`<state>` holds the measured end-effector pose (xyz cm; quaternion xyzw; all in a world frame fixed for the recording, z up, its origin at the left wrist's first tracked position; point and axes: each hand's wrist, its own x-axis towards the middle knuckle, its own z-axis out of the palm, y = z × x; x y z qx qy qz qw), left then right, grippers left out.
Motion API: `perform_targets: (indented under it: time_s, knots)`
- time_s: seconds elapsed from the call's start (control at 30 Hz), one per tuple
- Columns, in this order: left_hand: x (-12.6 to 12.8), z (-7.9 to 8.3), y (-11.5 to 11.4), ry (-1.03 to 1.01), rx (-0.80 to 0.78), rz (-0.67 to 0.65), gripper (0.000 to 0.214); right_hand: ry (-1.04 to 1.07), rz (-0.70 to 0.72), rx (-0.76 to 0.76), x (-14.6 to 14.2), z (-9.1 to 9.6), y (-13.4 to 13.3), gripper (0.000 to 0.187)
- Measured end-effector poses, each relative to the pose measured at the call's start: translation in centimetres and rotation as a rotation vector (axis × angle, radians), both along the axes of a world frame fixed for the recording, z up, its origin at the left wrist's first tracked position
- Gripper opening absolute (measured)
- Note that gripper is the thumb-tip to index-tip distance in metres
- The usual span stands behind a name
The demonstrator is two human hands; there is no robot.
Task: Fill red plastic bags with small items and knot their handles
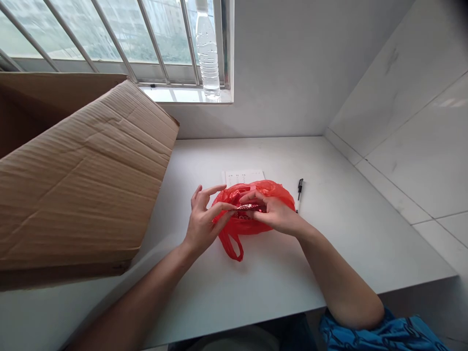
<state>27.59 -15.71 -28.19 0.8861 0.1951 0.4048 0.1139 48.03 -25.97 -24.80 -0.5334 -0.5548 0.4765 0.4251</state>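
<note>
A small dark red shiny packet (249,207) is held level between my two hands, just over a red plastic bag (258,227). My left hand (207,214) pinches the packet's left end between thumb and index finger, its other fingers raised. At the right end, my right hand (272,208) is closed on the same packet with thumb and fingers. The bag lies crumpled on the white table (204,287), one handle loop hanging toward me. Print on the packet is too small to read, and the bag's contents are mostly hidden.
A large open cardboard box (84,180) stands at the left. Behind the bag lies a white printed paper (244,175), with a black-capped pen (300,190) to the right. A clear water bottle (207,53) stands on the sill of the barred window.
</note>
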Motion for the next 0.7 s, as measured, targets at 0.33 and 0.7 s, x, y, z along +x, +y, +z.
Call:
perform_targets:
  time_s: [0.33, 0.7]
  knots:
    - [-0.3, 0.3, 0.0, -0.104, 0.090, 0.026, 0.016, 0.118, 0.075, -0.029, -0.2, 1.9, -0.3, 0.040]
    - [-0.1, 0.3, -0.1, -0.102, -0.056, 0.035, 0.022, 0.099, 0.063, 0.041, -0.4, 0.6, 0.0, 0.028]
